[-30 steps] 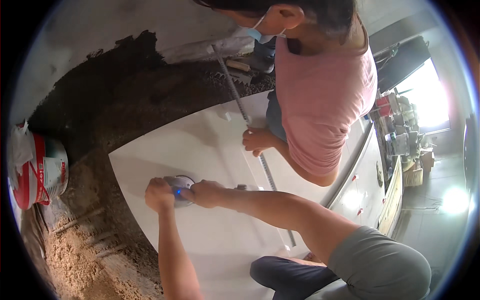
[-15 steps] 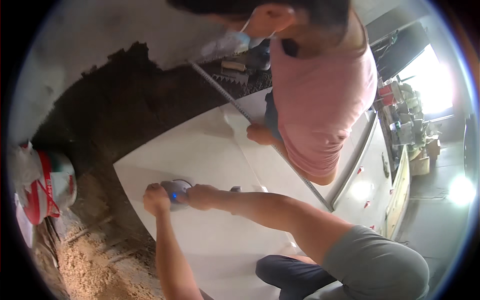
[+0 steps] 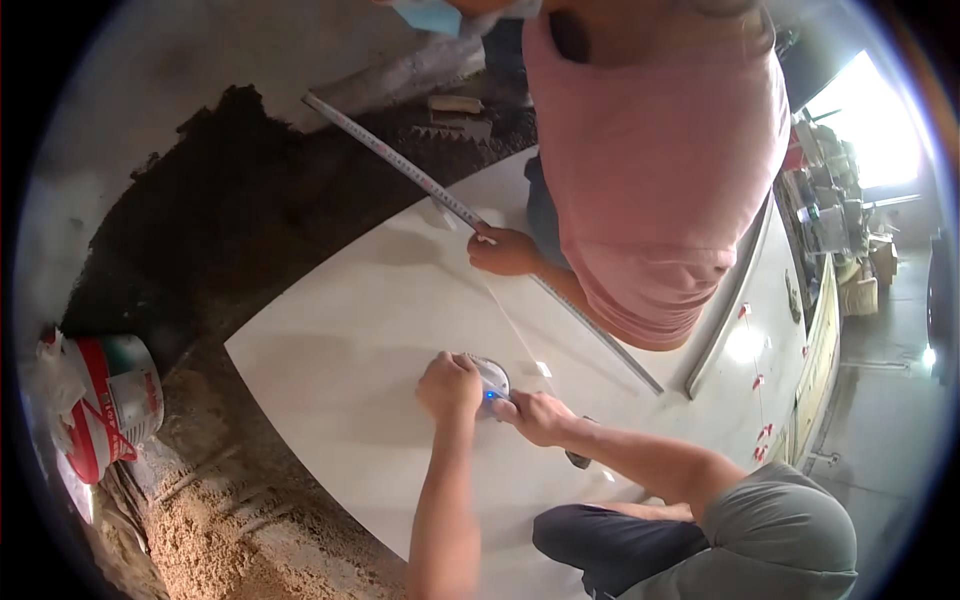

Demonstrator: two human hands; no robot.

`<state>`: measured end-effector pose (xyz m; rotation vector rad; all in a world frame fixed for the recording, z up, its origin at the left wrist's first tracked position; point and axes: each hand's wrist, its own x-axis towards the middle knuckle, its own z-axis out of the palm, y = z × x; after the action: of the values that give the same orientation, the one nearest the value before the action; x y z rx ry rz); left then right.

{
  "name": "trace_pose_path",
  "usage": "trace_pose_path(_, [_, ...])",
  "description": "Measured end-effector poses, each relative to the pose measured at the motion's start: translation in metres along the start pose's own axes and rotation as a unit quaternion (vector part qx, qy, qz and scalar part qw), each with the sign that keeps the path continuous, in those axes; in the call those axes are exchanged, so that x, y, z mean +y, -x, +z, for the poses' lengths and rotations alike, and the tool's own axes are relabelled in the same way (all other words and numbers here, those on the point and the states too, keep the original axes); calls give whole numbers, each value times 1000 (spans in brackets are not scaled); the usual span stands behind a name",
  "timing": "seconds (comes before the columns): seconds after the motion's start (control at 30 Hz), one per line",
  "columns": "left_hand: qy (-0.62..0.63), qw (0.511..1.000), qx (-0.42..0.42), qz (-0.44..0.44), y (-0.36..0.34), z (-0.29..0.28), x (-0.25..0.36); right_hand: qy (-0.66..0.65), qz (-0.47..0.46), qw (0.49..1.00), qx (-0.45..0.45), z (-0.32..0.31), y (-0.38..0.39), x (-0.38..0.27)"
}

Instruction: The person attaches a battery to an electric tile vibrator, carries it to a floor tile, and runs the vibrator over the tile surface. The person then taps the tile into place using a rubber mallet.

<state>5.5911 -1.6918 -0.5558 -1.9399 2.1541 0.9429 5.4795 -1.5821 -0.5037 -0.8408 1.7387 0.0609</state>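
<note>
Both my hands are on a tile vibrator [image 3: 493,374], a round grey power tool with a small blue light, resting on a large pale tile [image 3: 340,370]. My left hand [image 3: 449,386] is closed over the tool's left side. On its right side my right hand [image 3: 541,416] grips it, fingers wrapped round; the grip is partly hidden. A dark end piece [image 3: 579,458] shows under my right wrist. Ahead of me, a co-worker's hand [image 3: 503,251] holds a long marked measuring strip [image 3: 400,165] across the tile's far edge.
The co-worker in a pink top [image 3: 660,170] leans in close on the right. A notched trowel [image 3: 455,118] lies on dark adhesive [image 3: 200,220]. At left stand a red-and-white bucket [image 3: 110,400] and loose sand [image 3: 230,530]. Red levelling clips [image 3: 757,382] line a joint at right.
My hands and the tile vibrator have moved right across the tile, away from its left corner. The co-worker's hand and measuring strip have shifted left in view, and the co-worker appears closer.
</note>
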Motion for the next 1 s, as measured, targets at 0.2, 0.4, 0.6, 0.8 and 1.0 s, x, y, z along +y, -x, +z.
trace_pose_path(0.2, [15,1000,18,-21,2,12,-8,14,3,1000,-20,8,-11,7])
trace_pose_path(0.4, [-10,999,14,-33,-3,0,-6,32,-45,998,-39,-10,-12,-7])
trace_pose_path(0.6, [-24,998,41,-29,-11,0,-2,43,-60,996,-41,-20,-17,-10])
trace_pose_path(0.8, [-18,997,71,-22,-21,-3,-3,54,-80,995,-31,-24,-25,-15])
trace_pose_path(1.0, [-15,994,111,-19,-30,-8,-9,67,-83,994,-32,-21,-41,-20])
